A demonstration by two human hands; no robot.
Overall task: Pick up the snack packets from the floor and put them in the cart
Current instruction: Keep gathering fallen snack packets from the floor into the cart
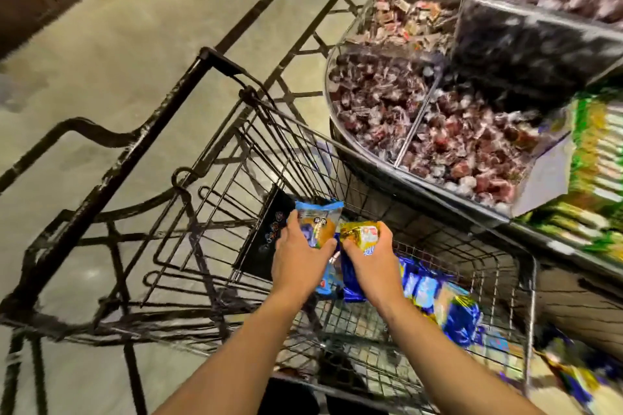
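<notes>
Setting: a shop, self-service grocery type. Evidence: a black wire shopping cart [236, 158] stands on a polished grey floor [111, 30] marked with dark inlaid lines. Along the right edge of the cart runs a display stand of clear acrylic bins [397, 158], split by dividers and heaped with small wrapped sweets [448, 141], mostly dark red; a farther bin holds red and brown wrapped pieces [411, 10]. Green and yellow packaged goods [593, 158] are stacked at the right edge of the stand. Blue snack packets [435, 293] lie in the cart basket.
</notes>
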